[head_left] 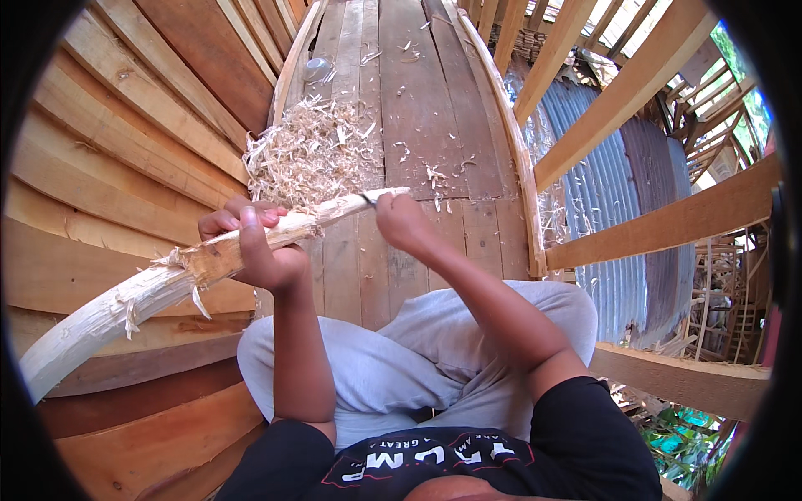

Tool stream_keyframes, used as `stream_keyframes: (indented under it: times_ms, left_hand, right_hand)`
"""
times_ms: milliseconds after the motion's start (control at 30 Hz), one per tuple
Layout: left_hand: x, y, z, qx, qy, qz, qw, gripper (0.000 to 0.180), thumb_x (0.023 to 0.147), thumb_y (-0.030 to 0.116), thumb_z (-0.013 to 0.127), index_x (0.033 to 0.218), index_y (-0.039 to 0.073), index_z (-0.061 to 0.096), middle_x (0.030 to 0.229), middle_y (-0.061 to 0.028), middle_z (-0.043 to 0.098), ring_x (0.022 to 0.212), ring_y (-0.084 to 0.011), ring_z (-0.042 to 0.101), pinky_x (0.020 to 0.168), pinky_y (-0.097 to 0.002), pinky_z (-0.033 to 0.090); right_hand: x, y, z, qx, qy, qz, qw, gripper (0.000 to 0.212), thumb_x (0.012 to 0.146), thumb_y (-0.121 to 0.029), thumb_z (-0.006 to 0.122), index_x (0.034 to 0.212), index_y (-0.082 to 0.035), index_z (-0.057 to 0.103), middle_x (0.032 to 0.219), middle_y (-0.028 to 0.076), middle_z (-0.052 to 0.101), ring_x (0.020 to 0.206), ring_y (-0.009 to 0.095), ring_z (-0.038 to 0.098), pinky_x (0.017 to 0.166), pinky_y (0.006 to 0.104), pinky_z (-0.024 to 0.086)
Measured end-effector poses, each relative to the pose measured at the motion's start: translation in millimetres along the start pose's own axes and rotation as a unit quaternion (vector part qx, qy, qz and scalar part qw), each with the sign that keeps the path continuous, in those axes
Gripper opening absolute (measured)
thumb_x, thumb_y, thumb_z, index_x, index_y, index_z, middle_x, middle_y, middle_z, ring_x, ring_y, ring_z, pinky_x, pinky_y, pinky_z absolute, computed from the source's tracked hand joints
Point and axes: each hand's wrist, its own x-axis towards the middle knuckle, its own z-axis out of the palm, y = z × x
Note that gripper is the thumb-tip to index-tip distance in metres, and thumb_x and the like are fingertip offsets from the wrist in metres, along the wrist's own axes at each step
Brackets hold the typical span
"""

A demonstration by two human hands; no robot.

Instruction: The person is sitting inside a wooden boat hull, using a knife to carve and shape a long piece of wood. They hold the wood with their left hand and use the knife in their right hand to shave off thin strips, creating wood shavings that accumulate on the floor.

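A long peeled wooden pole (125, 305) slants from the lower left up to the middle, pale and rough, with a browner patch and curled slivers hanging off it. Around its middle my left hand (267, 250) is closed, the thumb on the near side and fingertips over the far side. Close to the pole's thin far end, my right hand (401, 221) is closed on a knife (367, 200). Only a short dark piece of the blade shows, lying against the wood; its handle is hidden in my fist.
A heap of wood shavings (313, 154) lies on the plank floor (418, 100) just beyond the pole. A clear container (317, 70) stands behind it. Plank wall (125, 179) rises close on the left; a wooden railing (668, 225) runs along the right, with corrugated metal sheets (610, 200) beyond.
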Motion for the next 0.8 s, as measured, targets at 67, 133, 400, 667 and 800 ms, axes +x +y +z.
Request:
stream_keyframes:
  times_ms: [67,133,400,667,800]
  left_hand:
    - [1,1,0,-0.001,0.008,-0.007,1.000,0.020,0.077,0.002,0.052,0.090,0.007,0.037,0.068,-0.0073,0.045,0.052,-0.0130,0.048,0.053,-0.0260,0.050]
    - [1,0,9,-0.007,0.030,-0.028,0.999,0.021,0.076,0.003,0.052,0.090,0.007,0.038,0.067,-0.0073,0.046,0.052,-0.0133,0.048,0.054,-0.0269,0.050]
    - [18,-5,-20,-0.053,-0.078,-0.025,0.995,0.021,0.074,0.006,0.052,0.089,0.007,0.038,0.062,-0.0074,0.045,0.054,-0.0131,0.046,0.056,-0.0268,0.048]
    - [16,-5,-21,-0.074,-0.097,-0.037,0.992,0.020,0.075,0.007,0.053,0.088,0.008,0.037,0.061,-0.0063,0.045,0.056,-0.0130,0.046,0.059,-0.0278,0.047]
    - [12,0,-14,-0.084,-0.125,-0.027,0.988,0.022,0.074,0.007,0.055,0.088,0.009,0.037,0.061,-0.0055,0.045,0.057,-0.0127,0.046,0.060,-0.0280,0.047]
  right_hand:
    - [9,4,3,0.018,-0.003,-0.001,1.000,0.057,0.093,-0.032,0.031,0.094,0.015,0.063,0.099,0.039,0.060,0.099,0.049,0.059,0.092,0.0501,0.044]
    - [35,47,-1,0.038,-0.009,0.018,0.999,0.059,0.093,-0.033,0.030,0.093,0.017,0.061,0.098,0.041,0.058,0.101,0.049,0.059,0.094,0.0489,0.044]
    - [-1,-14,-14,-0.041,-0.059,-0.002,0.997,0.056,0.092,-0.032,0.031,0.102,0.015,0.060,0.108,0.038,0.058,0.105,0.048,0.057,0.095,0.0486,0.043]
    - [3,12,-16,-0.041,-0.024,0.012,0.999,0.053,0.094,-0.031,0.031,0.098,0.011,0.063,0.106,0.036,0.060,0.103,0.049,0.058,0.094,0.0495,0.043]
    - [2,4,-8,-0.040,0.012,0.041,0.998,0.056,0.094,-0.032,0.030,0.096,0.011,0.065,0.102,0.035,0.061,0.102,0.047,0.059,0.094,0.0487,0.044]
